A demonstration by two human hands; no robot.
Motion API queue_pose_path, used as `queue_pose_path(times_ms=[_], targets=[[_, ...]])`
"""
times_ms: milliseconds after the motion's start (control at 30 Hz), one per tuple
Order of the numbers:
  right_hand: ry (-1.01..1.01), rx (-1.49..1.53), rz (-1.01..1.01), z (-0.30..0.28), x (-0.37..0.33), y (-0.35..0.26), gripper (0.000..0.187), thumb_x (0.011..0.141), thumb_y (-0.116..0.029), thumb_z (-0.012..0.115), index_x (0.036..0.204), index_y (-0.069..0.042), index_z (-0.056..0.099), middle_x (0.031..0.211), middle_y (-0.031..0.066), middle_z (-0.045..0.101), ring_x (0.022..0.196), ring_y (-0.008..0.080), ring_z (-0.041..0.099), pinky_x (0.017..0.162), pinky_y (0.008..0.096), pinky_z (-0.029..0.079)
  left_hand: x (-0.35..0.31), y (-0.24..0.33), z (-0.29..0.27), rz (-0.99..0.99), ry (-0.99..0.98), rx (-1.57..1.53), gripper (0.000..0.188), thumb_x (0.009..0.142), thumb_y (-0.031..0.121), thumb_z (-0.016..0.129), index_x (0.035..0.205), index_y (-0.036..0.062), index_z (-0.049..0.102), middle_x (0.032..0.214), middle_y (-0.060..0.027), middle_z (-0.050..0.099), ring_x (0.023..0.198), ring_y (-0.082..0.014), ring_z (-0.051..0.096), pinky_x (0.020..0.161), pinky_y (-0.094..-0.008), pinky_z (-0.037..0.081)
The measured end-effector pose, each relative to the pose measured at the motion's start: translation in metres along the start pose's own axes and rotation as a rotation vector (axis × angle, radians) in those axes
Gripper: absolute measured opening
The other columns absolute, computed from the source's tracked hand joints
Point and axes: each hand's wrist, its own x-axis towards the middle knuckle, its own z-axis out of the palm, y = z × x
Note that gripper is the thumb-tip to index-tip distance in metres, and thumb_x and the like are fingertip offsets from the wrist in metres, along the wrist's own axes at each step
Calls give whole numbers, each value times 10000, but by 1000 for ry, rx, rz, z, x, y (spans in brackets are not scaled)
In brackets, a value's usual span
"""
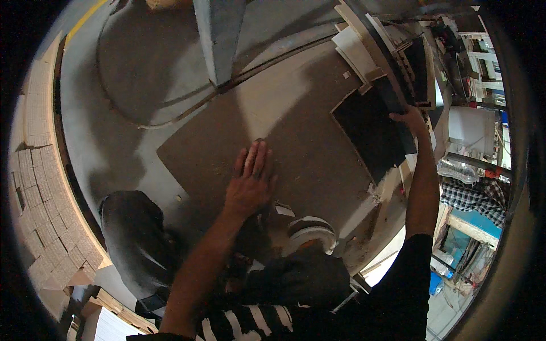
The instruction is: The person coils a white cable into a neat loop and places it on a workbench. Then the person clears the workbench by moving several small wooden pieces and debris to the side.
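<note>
My left hand [250,181] is stretched out, palm down, over a large brown board [307,165] lying on the floor. Its fingers are straight and lie close to one another. Whether the palm presses on the board I cannot tell. Over at the right, my right hand [412,120] grips the edge of a dark board [394,96], thumb on the near side and fingers partly hidden behind it. Beside that edge, a black panel [367,133] with a thin pale rim rests over the brown board's right end.
Pale wood strips and panels [355,51] lean at the upper right. A grey metal post [219,45] rises beyond the board, with a cable [170,122] along the floor. Stacked brown pieces [42,199] line the left. Shelving with a clear bottle [458,170] stands right.
</note>
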Motion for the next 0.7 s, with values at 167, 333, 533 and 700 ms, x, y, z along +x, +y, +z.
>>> queue_pose_path(times_ms=[167,333,533,700], targets=[[168,-119,161,-1,-35,3,864,804,-474,802,1431,15,465,1323,204,606,1217,299,572,1051,398,424,0,2,2,2,-15,75,585,949,335,574,1413,-6,472,1547,-201,350,1466,-313,313,1202,-492,244],[-11,151,-72,11,-78,-20,812,838,-482,769,1421,4,479,1287,187,629,1185,290,598,1020,393,457,0,4,-3,-15,16,5,560,966,333,545,1405,-7,474,1544,-212,346,1466,-326,305,1206,-500,234],[86,120,24,57,-75,-25,951,732,-450,858,1459,-12,429,1431,211,501,1311,348,493,1098,432,388,1,3,4,30,25,74,565,962,334,544,1404,-11,472,1541,-217,347,1464,-333,307,1205,-515,228],[-6,89,202,46,-74,-67,1155,625,-510,904,1501,-6,346,1529,231,379,1413,369,380,1157,461,319,0,4,5,-25,3,26,607,981,344,530,1445,-33,422,1565,-212,320,1468,-348,299,1206,-514,226]])
